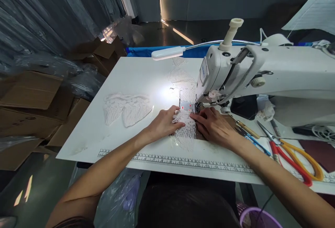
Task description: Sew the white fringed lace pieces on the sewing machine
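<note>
A strip of white lace (pixel 185 130) lies under the needle area of a white sewing machine (pixel 211 71) and trails toward the table's front. My left hand (pixel 166 122) grips the lace's left edge, thumb and fingers on either side of its scalloped border. From the right, my right hand (pixel 213 125) presses and holds the lace edge just in front of the presser foot (pixel 198 106); its fingers are bent and some tips are hidden. Beyond the foot, more lace (pixel 180 75) is spread over the table. Another white lace piece (pixel 128 107) rests apart at the left.
Scissors (pixel 295 154) with red and orange handles lie at the right, near a blue tool (pixel 258 144) and a wooden-handled awl (pixel 247 129). A lamp (pixel 169 53) lights the table (pixel 89 133). A printed ruler (pixel 167 160) follows the front edge. Cardboard boxes (pixel 34 105) stand left.
</note>
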